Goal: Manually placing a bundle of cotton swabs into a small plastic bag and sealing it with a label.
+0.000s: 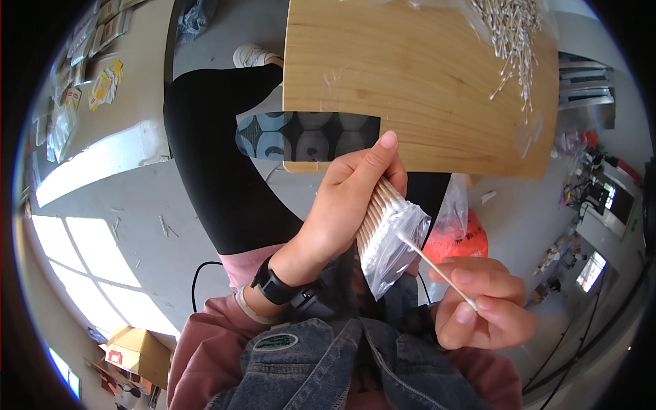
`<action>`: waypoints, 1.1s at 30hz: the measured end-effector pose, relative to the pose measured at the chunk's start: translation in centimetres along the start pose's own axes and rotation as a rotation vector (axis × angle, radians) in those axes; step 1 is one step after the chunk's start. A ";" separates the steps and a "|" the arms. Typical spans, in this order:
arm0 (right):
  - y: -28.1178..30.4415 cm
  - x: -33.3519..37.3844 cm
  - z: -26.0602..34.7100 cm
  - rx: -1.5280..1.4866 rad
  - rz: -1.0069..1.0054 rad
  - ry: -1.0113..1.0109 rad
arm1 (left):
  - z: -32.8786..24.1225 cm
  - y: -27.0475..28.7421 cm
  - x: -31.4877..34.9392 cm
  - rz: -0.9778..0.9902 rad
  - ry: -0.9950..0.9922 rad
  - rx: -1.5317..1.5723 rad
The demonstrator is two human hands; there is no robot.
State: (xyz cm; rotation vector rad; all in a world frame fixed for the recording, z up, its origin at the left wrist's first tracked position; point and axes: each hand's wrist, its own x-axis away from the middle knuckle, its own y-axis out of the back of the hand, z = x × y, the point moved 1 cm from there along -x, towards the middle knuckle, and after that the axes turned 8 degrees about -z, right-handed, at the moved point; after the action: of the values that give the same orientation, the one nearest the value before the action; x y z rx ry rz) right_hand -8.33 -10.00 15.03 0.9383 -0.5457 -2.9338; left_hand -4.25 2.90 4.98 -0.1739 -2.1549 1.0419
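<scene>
My left hand point(345, 205) grips a flat bundle of wooden-stick cotton swabs point(377, 213) partly sleeved in a small clear plastic bag point(393, 249). My right hand point(482, 304) pinches one single cotton swab point(437, 268) between thumb and fingers, its far tip touching the bag's mouth. Both hands are held over my lap, just in front of a wooden board point(410, 82). A loose heap of cotton swabs point(512, 37) lies on clear plastic at the board's far right corner.
My legs in black trousers point(219, 157) stretch under the board. An orange plastic bag point(465, 239) sits on the grey floor to the right. A long table with packets point(102, 82) stands at the left. Cardboard boxes point(137, 352) lie at lower left.
</scene>
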 end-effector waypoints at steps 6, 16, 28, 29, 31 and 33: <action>0.3 -1.3 1.2 0.150 0.209 0.039 | 0.6 -0.2 -0.2 0.079 0.137 0.155; 0.7 -0.7 0.4 0.174 0.058 -0.096 | -0.1 -0.2 -0.1 -0.182 -0.191 -0.274; 1.0 0.1 -0.8 0.081 0.042 -0.012 | -1.1 -0.5 1.2 -0.328 -0.372 -0.400; 0.9 0.1 -0.8 0.096 0.029 -0.016 | -1.2 -0.6 1.3 -0.344 -0.400 -0.416; 0.7 0.2 -0.7 0.110 0.018 -0.021 | -1.3 -0.7 1.4 -0.361 -0.427 -0.430; 0.3 0.4 -0.6 0.200 -0.050 -0.118 | -1.5 -0.6 1.5 -0.385 -0.491 -0.489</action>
State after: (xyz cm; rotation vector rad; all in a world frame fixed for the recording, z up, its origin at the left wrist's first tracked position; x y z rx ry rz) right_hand -8.35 -10.55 14.51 0.8069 -0.8472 -3.0376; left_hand -4.24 4.11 6.85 0.2943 -2.7135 0.3430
